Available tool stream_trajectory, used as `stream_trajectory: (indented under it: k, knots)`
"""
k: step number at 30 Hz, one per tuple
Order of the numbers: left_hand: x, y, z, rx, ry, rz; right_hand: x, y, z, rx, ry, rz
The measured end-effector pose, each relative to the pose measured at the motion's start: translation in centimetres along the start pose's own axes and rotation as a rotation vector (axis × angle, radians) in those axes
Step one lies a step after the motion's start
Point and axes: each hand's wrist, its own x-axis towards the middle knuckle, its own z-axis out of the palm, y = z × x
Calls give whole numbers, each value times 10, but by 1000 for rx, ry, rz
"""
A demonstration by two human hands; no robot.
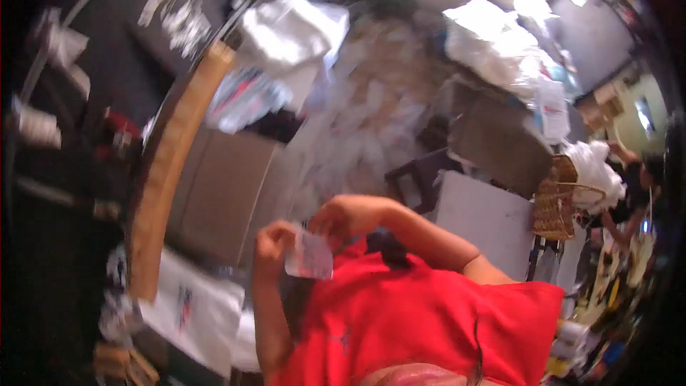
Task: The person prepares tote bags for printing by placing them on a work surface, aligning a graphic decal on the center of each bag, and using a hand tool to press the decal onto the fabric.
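Observation:
A small, whitish, see-through piece of plastic [311,257], perhaps a little bag, hangs in front of my body with faint reddish marks on it. My left hand [273,243] pinches its left edge between closed fingers. Bent in from the right, my right hand [346,216] has its fingers curled at the upper edge of the same piece. Motion blur softens both sets of fingertips, and the right thumb's exact contact is hard to see.
Left of my hands stand a long wooden beam [168,171] and a brown cardboard box [221,186]. Clear plastic pieces [364,129] litter the floor ahead. White sacks [493,36] lie beyond. To the right are a white panel [479,214], a wicker basket [554,207] and another person [632,179].

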Motion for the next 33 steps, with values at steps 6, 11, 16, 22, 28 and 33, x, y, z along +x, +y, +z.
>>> stream_trajectory:
  k: [6,11,16,22,28,33]
  knots:
    - [53,9,42,-123,49,-88,-33,15,-72,39,143,-4]
    - [139,11,74,-88,126,-121,-69,25,-151,176,383,112]
    - [223,28,118,-245,199,-185,-101,79,-218,324,697,138]
    - [312,-5,137,269,321,-179,-141,108,-266,335,695,192]
    - [412,-81,33,19,648,-239,-174,137,-290,390,805,232]
    - [434,-95,-73,-138,1130,-350,-201,162,-306,431,942,238]
